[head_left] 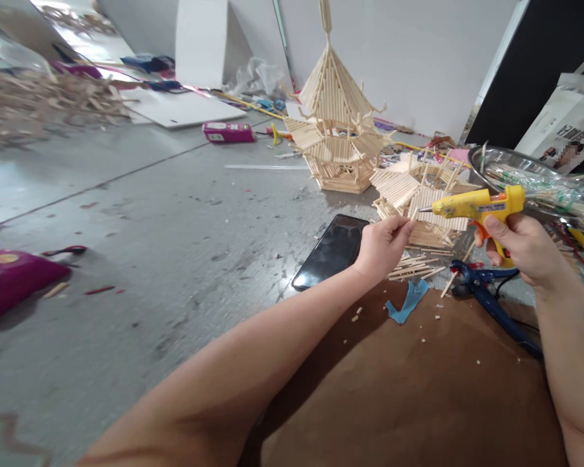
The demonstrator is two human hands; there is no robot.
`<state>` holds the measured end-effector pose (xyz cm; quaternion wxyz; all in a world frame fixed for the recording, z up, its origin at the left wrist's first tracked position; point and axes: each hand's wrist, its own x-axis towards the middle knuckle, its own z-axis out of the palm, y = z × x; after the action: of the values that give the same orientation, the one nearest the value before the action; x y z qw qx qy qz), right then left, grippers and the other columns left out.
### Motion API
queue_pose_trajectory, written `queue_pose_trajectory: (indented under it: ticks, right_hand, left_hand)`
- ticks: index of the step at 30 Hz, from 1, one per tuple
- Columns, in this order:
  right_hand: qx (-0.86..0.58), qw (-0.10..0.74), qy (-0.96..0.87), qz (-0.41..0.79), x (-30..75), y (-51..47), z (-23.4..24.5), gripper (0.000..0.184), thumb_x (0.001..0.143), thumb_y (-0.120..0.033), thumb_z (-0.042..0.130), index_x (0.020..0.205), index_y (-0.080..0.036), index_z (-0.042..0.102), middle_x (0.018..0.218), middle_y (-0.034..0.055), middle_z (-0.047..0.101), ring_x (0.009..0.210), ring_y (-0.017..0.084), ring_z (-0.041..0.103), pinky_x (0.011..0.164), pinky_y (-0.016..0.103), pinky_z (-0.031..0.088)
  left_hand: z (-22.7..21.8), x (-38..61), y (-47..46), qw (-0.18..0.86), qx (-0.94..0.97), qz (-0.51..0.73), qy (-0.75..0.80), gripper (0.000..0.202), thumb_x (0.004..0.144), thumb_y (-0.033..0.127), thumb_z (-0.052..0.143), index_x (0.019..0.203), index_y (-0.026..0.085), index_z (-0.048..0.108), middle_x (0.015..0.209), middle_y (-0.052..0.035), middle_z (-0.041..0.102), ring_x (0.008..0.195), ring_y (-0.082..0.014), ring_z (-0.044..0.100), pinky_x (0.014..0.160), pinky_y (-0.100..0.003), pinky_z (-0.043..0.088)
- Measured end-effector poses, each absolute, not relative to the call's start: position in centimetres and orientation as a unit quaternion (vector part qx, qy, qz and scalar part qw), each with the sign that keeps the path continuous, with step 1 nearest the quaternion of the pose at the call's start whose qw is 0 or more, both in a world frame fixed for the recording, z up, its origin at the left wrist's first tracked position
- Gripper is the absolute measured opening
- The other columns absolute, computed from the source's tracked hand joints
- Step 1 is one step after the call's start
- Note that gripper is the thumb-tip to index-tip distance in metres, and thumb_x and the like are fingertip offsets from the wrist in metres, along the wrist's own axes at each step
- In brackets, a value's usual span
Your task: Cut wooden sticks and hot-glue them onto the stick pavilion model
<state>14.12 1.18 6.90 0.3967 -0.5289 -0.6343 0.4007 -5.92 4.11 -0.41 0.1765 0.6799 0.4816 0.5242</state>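
Note:
My right hand (528, 243) is wrapped round a yellow hot glue gun (481, 206), fingers by its orange trigger. The gun's metal nozzle points left, close to the tip of a short wooden stick (414, 215). That stick is pinched upright between the fingertips of my left hand (384, 243). Just behind both hands sits a low, partly built stick model (399, 185) with slatted roof panels. Farther back a taller stick pagoda (338, 143) stands upright with a pointed roof. Loose sticks (413, 266) lie below my left hand.
A black phone (331, 250) lies left of my left hand. Blue-handled cutters (491, 305) and blue tape (407, 302) lie nearer me. At right is a metal bowl (477, 159) with wrapped sticks. Purple devices (228, 133) rest on the grey floor, brown sheet (418, 402) in front.

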Motion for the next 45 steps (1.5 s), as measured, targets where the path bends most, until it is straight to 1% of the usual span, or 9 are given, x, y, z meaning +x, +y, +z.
queue_pose_trajectory:
  ticks: [7,12,18,21,26,28,32,41,45]
  right_hand:
    - [-0.531,0.399,-0.631,0.4,14.1,1.3,6.9,0.031,0.071,-0.05,0.055,0.076,-0.02,0.05,0.063,-0.0004,0.054,0.036,0.006,0.04,0.033,0.021,0.028]
    - [-0.527,0.403,-0.627,0.409,14.3,1.3,6.9,0.03,0.071,-0.05,0.055,0.075,-0.02,0.05,0.064,0.0005,0.053,0.037,0.006,0.04,0.033,0.022,0.027]
    - [-0.526,0.405,-0.628,0.406,14.2,1.2,6.9,0.031,0.071,-0.05,0.056,0.077,-0.021,0.05,0.063,-0.0009,0.052,0.036,0.006,0.04,0.033,0.022,0.028]
    - [-0.527,0.407,-0.629,0.401,14.1,1.2,6.8,0.032,0.071,-0.05,0.056,0.079,-0.02,0.049,0.064,-0.0014,0.052,0.036,0.005,0.04,0.033,0.021,0.028]
    - [-0.534,0.405,-0.628,0.396,13.9,1.5,6.4,0.032,0.071,-0.051,0.055,0.077,-0.02,0.049,0.064,-0.0008,0.052,0.036,0.005,0.039,0.033,0.023,0.029]
    - [-0.533,0.401,-0.632,0.394,13.9,1.6,6.3,0.031,0.071,-0.05,0.055,0.077,-0.02,0.049,0.064,-0.001,0.052,0.036,0.005,0.039,0.033,0.022,0.029]
    - [-0.533,0.398,-0.636,0.392,13.8,1.6,6.2,0.033,0.072,-0.051,0.054,0.076,-0.019,0.048,0.064,-0.002,0.051,0.037,0.004,0.039,0.032,0.021,0.029]
    - [-0.537,0.407,-0.629,0.387,13.6,1.6,6.2,0.031,0.072,-0.05,0.055,0.076,-0.02,0.049,0.063,-0.0023,0.052,0.036,0.004,0.039,0.031,0.021,0.029]
    - [-0.538,0.41,-0.636,0.372,13.6,1.8,5.8,0.029,0.073,-0.049,0.053,0.075,-0.02,0.051,0.064,-0.0014,0.054,0.036,0.005,0.041,0.032,0.022,0.029]
  left_hand:
    - [0.4,-6.2,4.1,0.178,0.658,0.514,0.52,0.027,0.075,0.034,0.049,0.061,0.014,0.059,0.046,0.0028,0.051,0.046,-0.0063,0.042,0.047,-0.019,0.032]
    - [1.3,-6.7,4.4,0.178,0.654,0.466,0.569,0.027,0.072,0.033,0.048,0.054,0.014,0.058,0.046,0.0023,0.051,0.046,-0.007,0.042,0.049,-0.021,0.03]
    - [2.0,-7.2,4.8,0.222,0.67,0.417,0.573,0.028,0.07,0.03,0.048,0.05,0.015,0.059,0.039,0.0026,0.047,0.045,-0.0075,0.043,0.05,-0.021,0.03]
    - [2.3,-7.3,5.0,0.249,0.669,0.411,0.568,0.028,0.07,0.029,0.047,0.05,0.014,0.059,0.039,0.0024,0.049,0.042,-0.0068,0.043,0.048,-0.02,0.031]
    - [2.8,-7.5,5.2,0.287,0.661,0.387,0.576,0.027,0.07,0.029,0.05,0.051,0.013,0.061,0.037,0.0017,0.049,0.035,-0.0056,0.039,0.044,-0.02,0.031]
    - [3.0,-7.5,5.2,0.306,0.655,0.38,0.577,0.027,0.069,0.03,0.051,0.052,0.013,0.062,0.039,0.0008,0.052,0.032,-0.0047,0.037,0.042,-0.02,0.032]
    - [3.4,-7.4,5.2,0.34,0.64,0.379,0.575,0.025,0.07,0.028,0.052,0.054,0.012,0.062,0.053,-0.0031,0.061,0.028,-0.0026,0.036,0.039,-0.02,0.032]
    - [3.8,-7.1,5.0,0.416,0.588,0.405,0.563,0.02,0.073,0.022,0.053,0.06,0.01,0.062,0.061,-0.0053,0.065,0.027,-0.0015,0.035,0.032,-0.02,0.025]
    - [3.6,-7.1,5.2,0.44,0.571,0.42,0.551,0.02,0.074,0.022,0.053,0.062,0.009,0.063,0.061,-0.006,0.065,0.026,-0.0012,0.034,0.031,-0.02,0.025]
